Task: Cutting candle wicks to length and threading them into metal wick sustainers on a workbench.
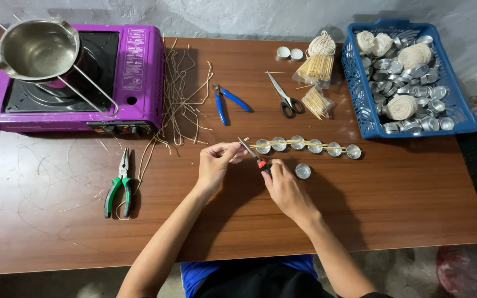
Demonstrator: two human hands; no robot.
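The row of small metal cups [307,145] with skewers [282,144] laid across sits just right of the hands, so a slip of the red-handled cutters [252,154] could, I think, knock it askew. The right hand [282,187] has its grip closed around the cutter handles; the left hand [216,160] pinches a thin pale strand at the blades, fingertips tight together, mid-surface [404,204].

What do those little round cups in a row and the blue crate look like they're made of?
The small cups look like thin shiny metal, probably aluminium: silvery, with bright glints. The blue crate looks like moulded plastic: even matte colour, slotted lattice walls.
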